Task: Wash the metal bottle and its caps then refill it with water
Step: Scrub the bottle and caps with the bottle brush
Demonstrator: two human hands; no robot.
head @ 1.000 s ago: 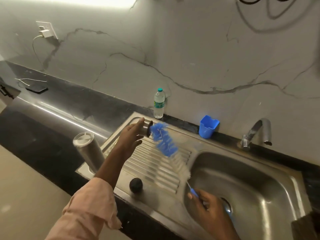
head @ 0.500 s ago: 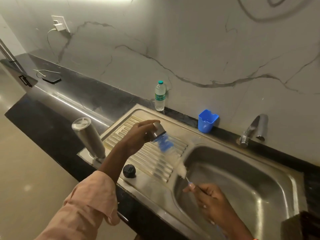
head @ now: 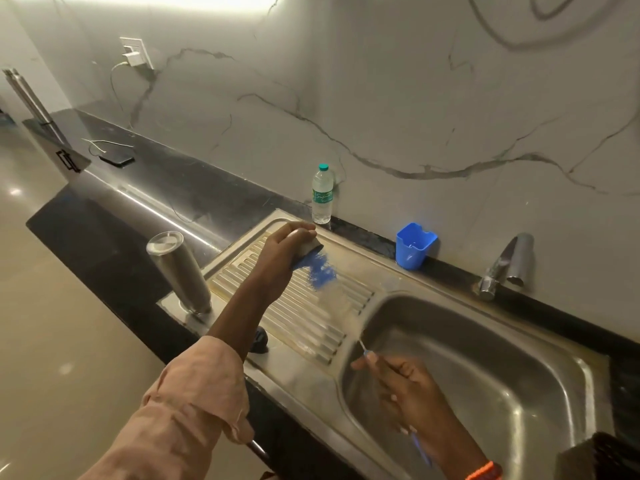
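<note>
The left hand grips a small steel cap above the sink's ribbed drainboard, mouth angled toward the blue-and-white bottle brush, whose handle the right hand pinches, apparently scrubbing. The cylindrical metal bottle stands at the drainboard's left corner.

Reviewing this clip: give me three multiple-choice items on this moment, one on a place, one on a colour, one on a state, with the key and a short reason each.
1. Where does the metal bottle stand?
A. in the sink basin
B. at the drainboard's left end
C. beside the tap

2. What colour is the small plastic cup by the wall?
A. blue
B. red
C. white

3. What is the left hand doing?
A. resting flat on the counter
B. hanging idle
C. holding a metal cap against the brush bristles

Key: 1 B, the bottle stands upright left of the ridges; 2 A, plainly blue; 3 C, fingers curl round the cap at the bristles.
</note>
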